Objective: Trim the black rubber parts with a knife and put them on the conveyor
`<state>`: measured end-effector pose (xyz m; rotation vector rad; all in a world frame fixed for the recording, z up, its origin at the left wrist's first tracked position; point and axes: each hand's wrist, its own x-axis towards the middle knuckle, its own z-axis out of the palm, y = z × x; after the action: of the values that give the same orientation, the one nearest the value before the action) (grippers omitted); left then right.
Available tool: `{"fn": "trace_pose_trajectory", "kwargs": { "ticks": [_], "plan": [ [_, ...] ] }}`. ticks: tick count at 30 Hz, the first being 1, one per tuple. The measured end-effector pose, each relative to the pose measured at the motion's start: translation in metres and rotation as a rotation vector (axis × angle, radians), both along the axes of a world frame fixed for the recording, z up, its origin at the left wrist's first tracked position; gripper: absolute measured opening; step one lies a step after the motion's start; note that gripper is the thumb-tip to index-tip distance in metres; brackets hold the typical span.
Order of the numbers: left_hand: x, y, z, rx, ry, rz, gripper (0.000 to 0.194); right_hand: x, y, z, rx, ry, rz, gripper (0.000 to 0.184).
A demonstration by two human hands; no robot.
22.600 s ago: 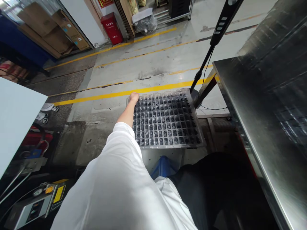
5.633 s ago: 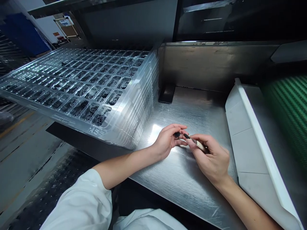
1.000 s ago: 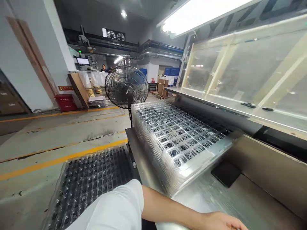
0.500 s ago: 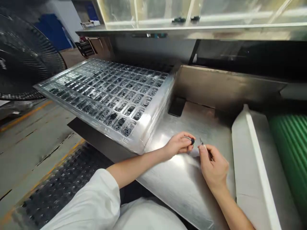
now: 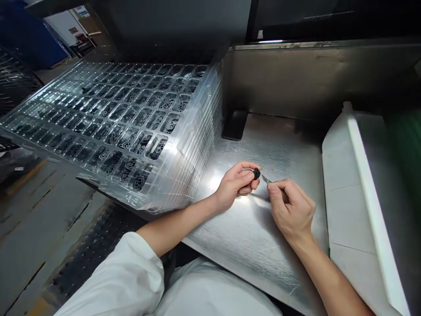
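The left hand has its thumb and fingers closed on a black round part, pinching it at the fingertips, with a round face turned toward the other hand. That part sits over the middle of the steel table, and from this view I cannot tell whether it touches the metal.

The right hand is clamped on a small blade, with the handle mostly hidden in its fingers. The tip points left at the black round part and lies just beside it, though whether the two touch is too small to tell. The hands are close together, and the right forearm angles in from the lower right.

Around them, the steel table has plenty of bare metal. On its left stands a tall stack of clear plastic trays, with small dark round parts sitting in the pockets of the top tray. Along its right side runs a white plastic trough, and a green surface beyond it is blurred. At its back, a black pad lies against the steel wall. Its front edge runs beneath the arms, and the white sleeve of the left arm hangs past that edge.
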<state>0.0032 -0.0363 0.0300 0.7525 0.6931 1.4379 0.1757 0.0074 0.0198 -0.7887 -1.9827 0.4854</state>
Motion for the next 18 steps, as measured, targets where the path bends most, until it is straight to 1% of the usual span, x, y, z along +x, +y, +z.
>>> {"fn": "trace_pose_trajectory", "kwargs": {
  "ticks": [5, 9, 18],
  "plan": [
    [0.0030, -0.0031, 0.0024, -0.018, 0.025, 0.035, 0.044, 0.0013, -0.0010, -0.0042, 0.004, -0.015, 0.003, 0.029],
    [0.0063, -0.0059, 0.0024, -0.035, 0.051, 0.019, 0.046, -0.0004, -0.0018, -0.0066, 0.000, -0.028, 0.022, 0.030],
    [0.0053, -0.0064, 0.0032, -0.026, 0.069, 0.035, 0.044, 0.0001, -0.0037, -0.0055, -0.010, -0.023, 0.029, 0.031]
  ]
}}
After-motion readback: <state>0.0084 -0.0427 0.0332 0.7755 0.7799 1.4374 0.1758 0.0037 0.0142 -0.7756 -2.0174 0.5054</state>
